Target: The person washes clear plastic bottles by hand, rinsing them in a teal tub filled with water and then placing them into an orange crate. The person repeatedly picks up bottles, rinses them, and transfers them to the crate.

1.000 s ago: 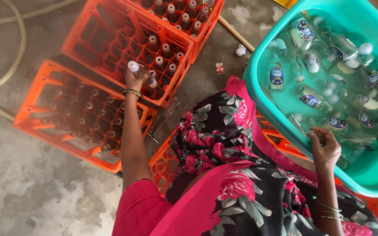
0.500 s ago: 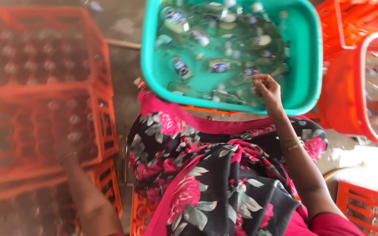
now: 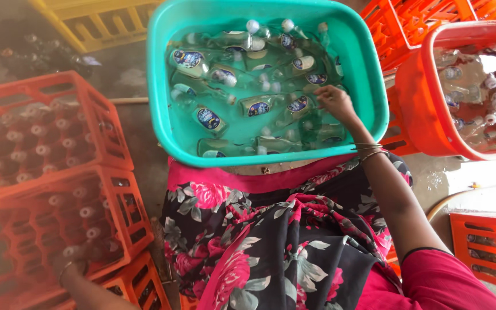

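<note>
A teal tub [image 3: 248, 159] of water sits in front of my lap, with several labelled glass bottles [image 3: 208, 117] lying in it. My right hand [image 3: 337, 104] reaches into the tub's right side. Its fingers are spread and bent down onto the submerged bottles, and I see nothing gripped in it. My left hand [image 3: 67, 263] is low at the left, inside an orange crate [image 3: 136, 212] that holds several upright bottles. That hand is blurred, so its grip is unclear. My flowered dress fills the bottom centre.
A second orange crate [image 3: 116, 138] of bottles stands behind the first. A red tub [image 3: 414, 97] with more bottles in water is at the right. A yellow crate [image 3: 104, 23] lies at the back left. Another orange crate [image 3: 489, 241] is at the lower right.
My view swung from the crates to the teal tub. My right hand went from the tub's near edge into the water. My left hand dropped from a far crate to the nearest one.
</note>
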The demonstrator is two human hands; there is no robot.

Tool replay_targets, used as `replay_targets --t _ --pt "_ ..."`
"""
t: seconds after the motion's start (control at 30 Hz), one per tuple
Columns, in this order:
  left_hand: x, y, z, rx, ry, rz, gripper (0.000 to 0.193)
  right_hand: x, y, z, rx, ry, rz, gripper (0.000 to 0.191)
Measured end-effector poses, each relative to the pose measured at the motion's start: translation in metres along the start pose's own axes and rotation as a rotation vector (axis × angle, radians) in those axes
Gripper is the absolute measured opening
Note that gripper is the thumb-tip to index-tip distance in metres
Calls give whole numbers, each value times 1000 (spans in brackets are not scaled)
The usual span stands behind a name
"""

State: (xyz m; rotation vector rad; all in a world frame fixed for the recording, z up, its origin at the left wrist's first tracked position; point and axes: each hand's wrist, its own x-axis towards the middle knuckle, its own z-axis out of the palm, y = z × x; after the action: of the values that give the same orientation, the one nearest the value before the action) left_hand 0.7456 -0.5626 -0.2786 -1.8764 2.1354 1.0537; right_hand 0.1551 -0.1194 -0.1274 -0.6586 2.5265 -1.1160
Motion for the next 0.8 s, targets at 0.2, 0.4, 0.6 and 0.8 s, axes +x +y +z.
replay_targets --t 0.2,0.4,0.6,0.8 --pt "1 -4 -4 38 -57 -10 46 5 -3 2 -504 -95 -46 29" --pt "3 -13 18 61 -98 -24 48 2 -1 7 -930 -502 25 46" --pt "-4 -3 8 76 -128 -27 50 1 -4 45 -1133 -554 -284 64" --pt "-18 2 -5 123 -155 -34 53 -7 -4 58 -1297 -607 -383 37"
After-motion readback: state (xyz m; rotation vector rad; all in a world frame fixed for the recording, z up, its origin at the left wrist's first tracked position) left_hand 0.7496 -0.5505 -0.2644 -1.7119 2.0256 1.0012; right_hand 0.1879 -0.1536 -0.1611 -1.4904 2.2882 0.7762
